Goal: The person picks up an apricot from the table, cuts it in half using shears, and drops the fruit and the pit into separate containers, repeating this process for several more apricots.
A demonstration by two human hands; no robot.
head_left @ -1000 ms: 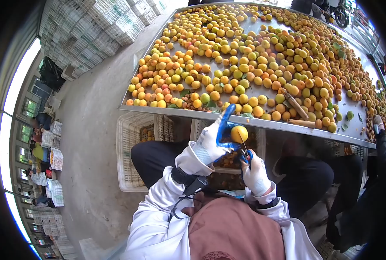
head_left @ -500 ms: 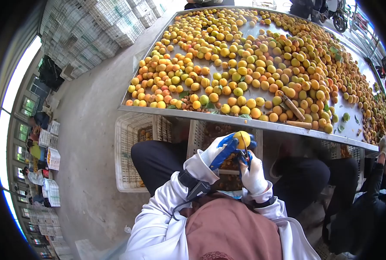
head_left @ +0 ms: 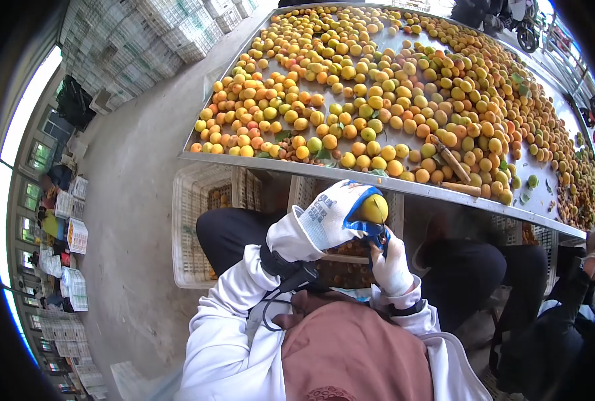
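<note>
My left hand (head_left: pixel 324 217), in a white glove with blue-coated fingers, is closed around a yellow apricot (head_left: pixel 374 208) just below the table's front edge. My right hand (head_left: pixel 392 269), gloved too, grips what looks like a small knife (head_left: pixel 381 230); its thin dark blade is at the underside of the fruit, and its handle is mostly hidden by my fingers. Beyond my hands is a metal-rimmed table (head_left: pixel 284 169) spread with a great many yellow, orange and greenish apricots (head_left: pixel 444 100).
Under the table stand white plastic crates (head_left: pixel 189 230) with fruit in them. Two brown sticks (head_left: pixel 452 162) lie among the apricots. Another person's hand (head_left: pixel 591 257) shows at the far right. Stacked crates (head_left: pixel 130 53) line the upper left, and people sit beside crates (head_left: pixel 77 235) at far left.
My left hand has turned so that its back now faces up, with the apricot moved slightly lower between my hands. The right hand stays close beneath it, and the view has shifted slightly.
</note>
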